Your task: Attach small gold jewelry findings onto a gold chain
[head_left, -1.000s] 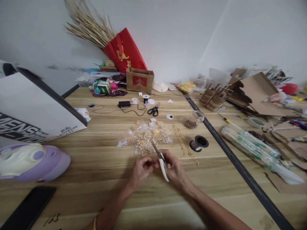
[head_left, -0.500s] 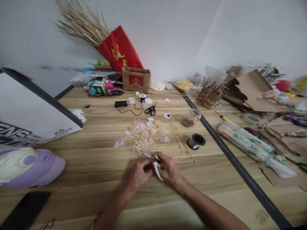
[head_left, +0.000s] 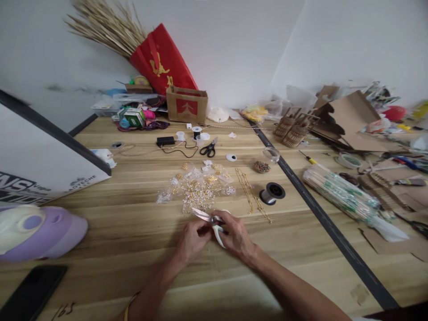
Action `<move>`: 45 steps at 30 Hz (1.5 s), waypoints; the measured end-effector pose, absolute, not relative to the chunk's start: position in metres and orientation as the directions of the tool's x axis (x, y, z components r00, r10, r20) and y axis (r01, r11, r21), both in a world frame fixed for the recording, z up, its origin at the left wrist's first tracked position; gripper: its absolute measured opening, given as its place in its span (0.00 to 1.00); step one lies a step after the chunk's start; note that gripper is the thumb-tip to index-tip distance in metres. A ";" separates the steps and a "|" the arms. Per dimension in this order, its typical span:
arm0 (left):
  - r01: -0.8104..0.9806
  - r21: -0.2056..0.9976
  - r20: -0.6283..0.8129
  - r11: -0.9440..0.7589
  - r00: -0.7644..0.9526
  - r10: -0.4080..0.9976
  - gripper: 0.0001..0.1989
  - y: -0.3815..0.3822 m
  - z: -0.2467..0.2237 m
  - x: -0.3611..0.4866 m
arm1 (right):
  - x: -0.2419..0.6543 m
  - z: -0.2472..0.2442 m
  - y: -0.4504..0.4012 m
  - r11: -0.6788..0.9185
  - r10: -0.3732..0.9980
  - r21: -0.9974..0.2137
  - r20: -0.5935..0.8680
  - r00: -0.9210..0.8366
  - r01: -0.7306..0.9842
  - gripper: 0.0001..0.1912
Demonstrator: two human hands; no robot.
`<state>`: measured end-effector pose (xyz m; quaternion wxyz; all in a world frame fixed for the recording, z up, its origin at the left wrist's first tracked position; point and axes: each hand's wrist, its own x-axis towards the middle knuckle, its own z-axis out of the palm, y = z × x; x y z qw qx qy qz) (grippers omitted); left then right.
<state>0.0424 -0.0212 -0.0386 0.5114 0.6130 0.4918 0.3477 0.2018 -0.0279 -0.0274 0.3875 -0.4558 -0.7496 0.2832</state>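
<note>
My right hand [head_left: 238, 236] is closed around the white handles of a pair of scissors [head_left: 219, 237], whose blades point up and to the left. Beside it, my left hand [head_left: 192, 243] is pinched just below the blades; what lies between its fingertips is too small to make out. Just past the blade tips lies a pile of small gold and clear beads [head_left: 198, 195], with little plastic bags of findings around it. A gold chain [head_left: 248, 191] and a spool of thin wire [head_left: 272, 193] lie to the right of the pile.
Black scissors [head_left: 208, 150], a cup of mixed beads [head_left: 262, 166] and a black adapter [head_left: 166, 141] lie farther back. A purple-and-white object [head_left: 63, 232] and a phone [head_left: 35, 290] are at left. Bagged sticks [head_left: 341, 194] lie beyond the dark strip [head_left: 321, 227].
The camera view has shifted slightly, so the table items sit a little higher and farther left. Both hands stay close together, and the scissor blades look turned slightly.
</note>
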 end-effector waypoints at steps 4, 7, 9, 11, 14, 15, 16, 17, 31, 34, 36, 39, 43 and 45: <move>0.210 0.978 -0.073 0.012 0.287 0.955 0.06 -0.020 -0.035 0.042 | 0.202 -0.025 -0.027 0.338 0.937 -0.858 0.269 -0.223 0.387 0.15; 0.207 0.978 -0.065 0.008 0.270 0.961 0.04 -0.019 -0.035 0.040 | 0.201 -0.021 -0.024 0.185 0.977 -0.936 0.145 -0.154 0.298 0.12; 0.182 0.983 -0.050 0.000 0.269 0.962 0.04 -0.018 -0.034 0.039 | 0.201 -0.020 -0.023 0.082 0.991 -0.978 0.059 -0.121 0.193 0.13; 0.143 0.990 -0.054 0.014 0.279 0.959 0.04 -0.017 -0.034 0.039 | 0.201 -0.021 -0.023 0.003 0.993 -0.997 -0.006 -0.119 0.075 0.16; 0.077 0.993 -0.112 0.094 0.290 0.950 0.03 -0.016 -0.033 0.038 | 0.201 -0.026 -0.023 -0.067 0.987 -0.997 -0.060 -0.149 -0.045 0.21; 0.058 0.991 -0.132 0.120 0.296 0.946 0.03 -0.016 -0.032 0.038 | 0.202 -0.027 -0.022 -0.077 0.985 -0.995 -0.066 -0.157 -0.068 0.21; 0.040 0.989 -0.148 0.143 0.305 0.941 0.04 -0.016 -0.031 0.038 | 0.202 -0.028 -0.022 -0.082 0.984 -0.993 -0.067 -0.164 -0.086 0.22; 0.024 0.986 -0.163 0.163 0.314 0.935 0.04 -0.016 -0.030 0.038 | 0.202 -0.028 -0.022 -0.084 0.984 -0.991 -0.067 -0.167 -0.100 0.22; -0.200 0.935 -0.217 0.292 0.327 0.920 0.08 -0.015 -0.030 0.033 | 0.202 -0.031 -0.020 -0.032 0.991 -0.995 -0.020 -0.131 -0.097 0.20; -0.307 0.904 -0.212 0.296 0.279 0.937 0.09 -0.013 -0.032 0.031 | 0.208 -0.027 -0.016 0.046 0.985 -0.996 0.033 -0.170 0.078 0.19; -0.381 0.875 -0.220 0.299 0.238 0.946 0.09 -0.011 -0.031 0.029 | 0.213 -0.021 -0.015 0.091 0.971 -0.969 0.035 -0.236 0.232 0.19; -0.483 0.826 -0.227 0.291 0.188 0.956 0.10 -0.009 -0.030 0.027 | 0.221 -0.011 -0.013 0.151 0.954 -0.912 0.033 -0.298 0.382 0.19; -0.547 0.789 -0.232 0.279 0.154 0.960 0.11 -0.008 -0.030 0.025 | 0.229 -0.003 -0.011 0.187 0.928 -0.828 -0.029 -0.373 0.529 0.18; -0.549 0.786 -0.238 0.285 0.156 0.959 0.11 -0.008 -0.031 0.025 | 0.230 -0.004 -0.011 0.189 0.905 -0.802 -0.083 -0.418 0.567 0.19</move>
